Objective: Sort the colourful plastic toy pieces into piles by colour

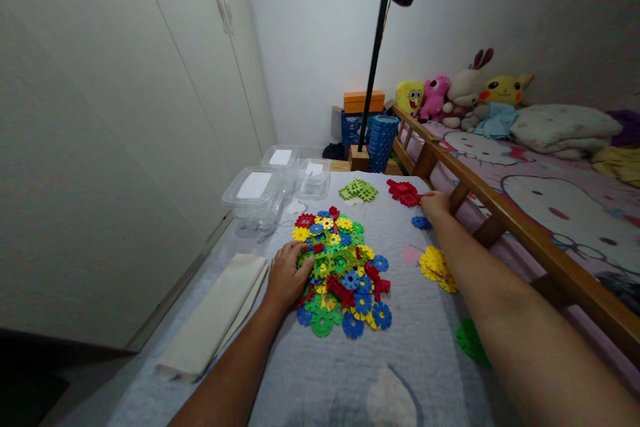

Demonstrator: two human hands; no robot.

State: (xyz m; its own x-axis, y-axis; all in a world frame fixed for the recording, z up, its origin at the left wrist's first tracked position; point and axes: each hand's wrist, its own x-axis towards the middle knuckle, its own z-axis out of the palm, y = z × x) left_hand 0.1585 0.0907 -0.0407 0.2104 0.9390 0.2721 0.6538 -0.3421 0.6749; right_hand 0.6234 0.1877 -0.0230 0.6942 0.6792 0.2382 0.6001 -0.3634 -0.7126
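Note:
A mixed heap of plastic interlocking building pieces [340, 267] lies on the cloth-covered table, with blue, yellow and green flower discs and red and lime connectors. My left hand [289, 273] rests at the heap's left edge, fingers stretched over its pieces. Far to the right, my right hand [434, 203] reaches the pile of red pieces [404, 192]; its fingers are pinched at that pile's right edge, on what looks like a red piece. Lime square pieces [358, 189] sit left of the red pile. Nearer me are blue discs [421, 222], yellow discs [438, 268] and green discs [473, 341], the last partly behind my forearm.
Clear lidded plastic containers [257, 197] stand at the table's back left. A folded beige cloth [215, 317] lies along the left side. A wooden bed rail [500, 217] borders the right edge, and a black pole [376, 47] rises behind the table.

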